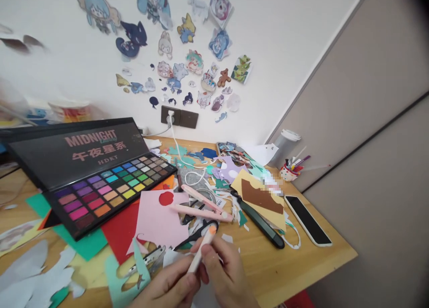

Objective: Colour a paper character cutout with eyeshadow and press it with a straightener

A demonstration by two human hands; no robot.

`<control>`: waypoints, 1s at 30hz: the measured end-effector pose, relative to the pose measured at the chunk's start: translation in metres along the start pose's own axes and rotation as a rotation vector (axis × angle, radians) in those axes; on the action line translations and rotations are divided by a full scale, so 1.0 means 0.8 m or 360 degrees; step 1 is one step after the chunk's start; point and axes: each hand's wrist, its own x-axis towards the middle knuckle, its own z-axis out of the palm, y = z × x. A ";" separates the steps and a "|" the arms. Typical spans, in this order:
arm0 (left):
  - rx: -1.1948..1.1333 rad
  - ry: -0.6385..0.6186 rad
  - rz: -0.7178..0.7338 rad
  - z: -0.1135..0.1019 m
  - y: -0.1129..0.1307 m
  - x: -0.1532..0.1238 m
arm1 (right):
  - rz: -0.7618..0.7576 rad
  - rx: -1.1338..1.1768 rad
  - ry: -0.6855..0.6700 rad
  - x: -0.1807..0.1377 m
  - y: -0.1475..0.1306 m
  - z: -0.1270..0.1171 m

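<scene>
Between both hands, low in the middle of the head view, is a pale pen-like stick [197, 260] with an orange tip pointing up and away. My left hand [177, 279] pinches its lower part. My right hand [225, 265] has its thumb and fingers closed around the upper part, just below the tip. Right behind the tip lie black-handled scissors [201, 232]. A pink V-shaped clamp, like a small hair straightener [204, 212], rests beyond them. Pink paper [150, 218] with a red round piece [166, 198] lies to the left. White paper under my hands is partly hidden.
An open eyeshadow palette [110, 187] stands on the left over coloured paper. Paper scraps cover much of the wooden table [278, 272]. To the right are a dark long-handled tool [259, 221], a phone [308, 221] and a pen cup [288, 172]. A white cable [174, 140] hangs from the socket.
</scene>
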 end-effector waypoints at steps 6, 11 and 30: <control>-0.0024 0.0009 -0.0106 0.001 0.000 0.000 | 0.0015 -0.0437 0.0317 -0.007 0.025 0.013; 0.0242 -0.0155 0.0135 -0.002 0.007 -0.003 | 0.0018 -0.0429 0.0622 -0.014 0.028 0.030; 0.2163 -0.0445 0.0762 0.025 0.029 -0.033 | 0.0387 0.0489 0.0310 0.001 0.023 -0.023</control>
